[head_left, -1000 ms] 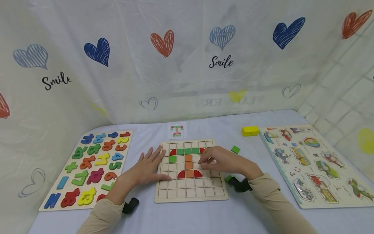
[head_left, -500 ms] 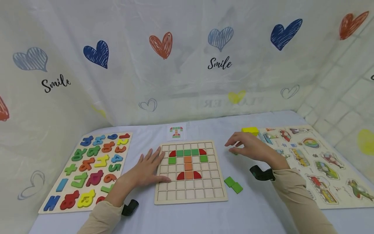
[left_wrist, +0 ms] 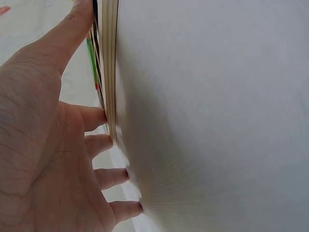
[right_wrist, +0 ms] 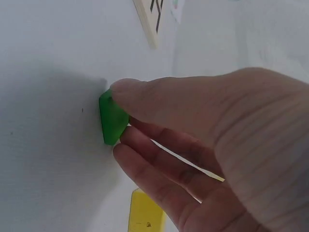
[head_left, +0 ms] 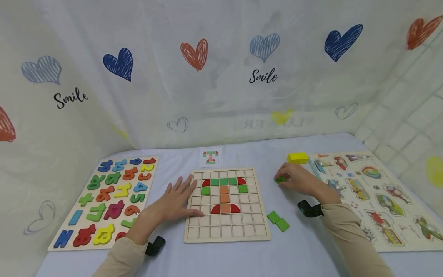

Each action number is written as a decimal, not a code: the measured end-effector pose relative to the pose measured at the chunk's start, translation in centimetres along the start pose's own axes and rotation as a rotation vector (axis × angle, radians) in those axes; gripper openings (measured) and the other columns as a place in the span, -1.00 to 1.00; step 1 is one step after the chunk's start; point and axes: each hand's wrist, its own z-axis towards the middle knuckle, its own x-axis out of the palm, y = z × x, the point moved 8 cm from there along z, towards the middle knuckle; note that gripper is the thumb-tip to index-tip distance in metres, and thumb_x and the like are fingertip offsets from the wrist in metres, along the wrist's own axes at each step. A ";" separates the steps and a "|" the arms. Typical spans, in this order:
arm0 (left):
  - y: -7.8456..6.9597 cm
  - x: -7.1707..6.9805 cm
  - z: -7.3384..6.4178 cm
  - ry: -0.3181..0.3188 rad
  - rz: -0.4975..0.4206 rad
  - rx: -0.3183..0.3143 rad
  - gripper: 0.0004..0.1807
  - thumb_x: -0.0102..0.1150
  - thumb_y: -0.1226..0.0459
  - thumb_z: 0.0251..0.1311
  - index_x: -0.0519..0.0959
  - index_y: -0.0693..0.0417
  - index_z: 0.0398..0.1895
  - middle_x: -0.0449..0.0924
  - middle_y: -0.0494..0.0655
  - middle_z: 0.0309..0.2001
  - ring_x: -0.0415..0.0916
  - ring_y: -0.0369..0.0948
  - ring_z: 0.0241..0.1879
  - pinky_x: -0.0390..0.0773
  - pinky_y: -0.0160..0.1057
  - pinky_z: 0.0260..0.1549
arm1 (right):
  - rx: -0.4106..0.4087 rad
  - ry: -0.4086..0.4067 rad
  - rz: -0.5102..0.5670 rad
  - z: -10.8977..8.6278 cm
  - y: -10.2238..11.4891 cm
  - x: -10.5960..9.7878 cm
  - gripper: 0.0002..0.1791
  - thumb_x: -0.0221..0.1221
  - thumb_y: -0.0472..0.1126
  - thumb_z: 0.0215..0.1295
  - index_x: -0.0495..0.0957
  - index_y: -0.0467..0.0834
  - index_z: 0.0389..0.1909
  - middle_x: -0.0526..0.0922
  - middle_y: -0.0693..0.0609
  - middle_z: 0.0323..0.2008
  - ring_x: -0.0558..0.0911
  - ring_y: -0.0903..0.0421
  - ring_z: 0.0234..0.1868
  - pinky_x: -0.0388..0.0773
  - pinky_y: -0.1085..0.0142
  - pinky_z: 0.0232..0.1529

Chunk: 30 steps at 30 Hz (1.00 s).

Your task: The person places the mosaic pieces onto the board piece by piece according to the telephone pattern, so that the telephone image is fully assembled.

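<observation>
A square wooden grid board [head_left: 226, 232] lies at the middle of the table, with red, green and orange tiles set in a T-like pattern. My left hand [head_left: 173, 202] rests spread on its left side, thumb over the grid. In the left wrist view the fingertips [left_wrist: 104, 117] meet the board's edge [left_wrist: 110, 72]. Right of the board, my right hand [head_left: 300, 180] pinches a green square tile [right_wrist: 112, 118] between thumb and fingers, close over the cloth. Two more green tiles [head_left: 282, 224] lie overlapping near the board's lower right edge.
A small pattern card [head_left: 210, 163] sits behind the board. At the left lies a colourful number puzzle [head_left: 77, 240], at the right a vehicle picture puzzle [head_left: 375, 240]. A yellow block [head_left: 297, 158] stands just beyond my right hand. A printed curtain [head_left: 221, 92] hangs behind.
My right hand has left a green tile in the grid's right side, moved right off the board and come down to pinch another green tile. My left hand stays in place.
</observation>
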 end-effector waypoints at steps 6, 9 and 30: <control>-0.1 0.0 0.0 0.000 -0.001 0.013 0.26 0.21 -0.44 0.17 -0.01 0.10 0.71 -0.23 0.16 0.70 -0.33 0.30 0.64 -0.22 0.44 0.49 | 0.038 -0.012 -0.004 0.2 -0.7 -0.2 -0.85 0.41 -0.45 0.21 0.76 -0.34 -0.19 0.66 -0.03 -0.28 0.60 0.09 -0.26 0.63 0.21 -0.19; -0.2 -0.1 -0.1 0.003 -0.003 0.011 0.26 0.22 -0.44 0.17 -0.01 0.11 0.70 -0.23 0.16 0.70 -0.33 0.30 0.64 -0.22 0.44 0.49 | 0.113 -0.012 0.015 0.3 -1.2 -0.2 -0.83 0.42 -0.45 0.21 0.76 -0.34 -0.17 0.70 -0.05 -0.26 0.62 0.05 -0.25 0.63 0.16 -0.18; -0.1 -0.2 0.1 0.002 -0.006 0.010 0.25 0.26 -0.40 0.16 0.01 0.11 0.70 -0.21 0.16 0.70 -0.32 0.30 0.64 -0.22 0.44 0.49 | 0.331 -0.081 0.066 0.1 -2.1 -0.5 -0.72 0.53 -0.39 0.08 0.72 -0.40 -0.20 0.74 -0.15 -0.31 0.67 -0.03 -0.26 0.65 0.11 -0.19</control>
